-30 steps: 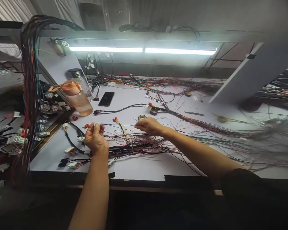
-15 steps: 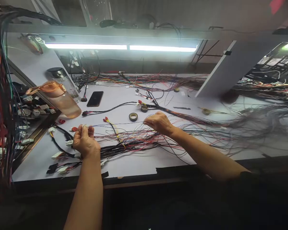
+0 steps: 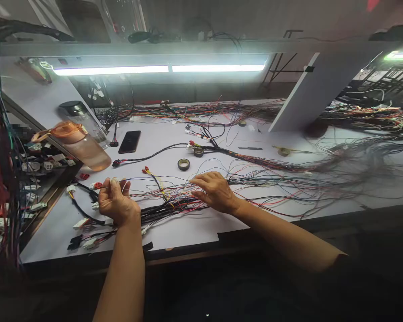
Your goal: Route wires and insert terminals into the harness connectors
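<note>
My left hand [image 3: 118, 201] is closed near the left end of the wire bundle, its thumb and fingers pinching thin wires beside a red connector [image 3: 96, 185]. Over the bundle, my right hand [image 3: 215, 191] has its fingers apart and slightly bent, with nothing gripped between them. Thin loose wires [image 3: 242, 179] run under and around that hand. Between the hands lies a thick black-sleeved harness [image 3: 161, 210], with a yellow-and-black branch [image 3: 158, 182] ending in small red terminals. White connectors [image 3: 81, 223] lie below and left of my left hand.
Behind the hands are a black tape roll [image 3: 183, 164], a second roll [image 3: 198, 152], a phone [image 3: 130, 141] and an orange-lidded bottle [image 3: 83, 147]. Another harness [image 3: 248, 158] crosses the white table [image 3: 195, 230]. Hanging wires [image 3: 3, 179] stand at the left; a white upright panel [image 3: 298, 96] is at the right.
My right hand has gone from a pinch on a thin wire to spread fingers, lower and slightly left. The blue wire between the hands has slackened. The camera view has shifted slightly.
</note>
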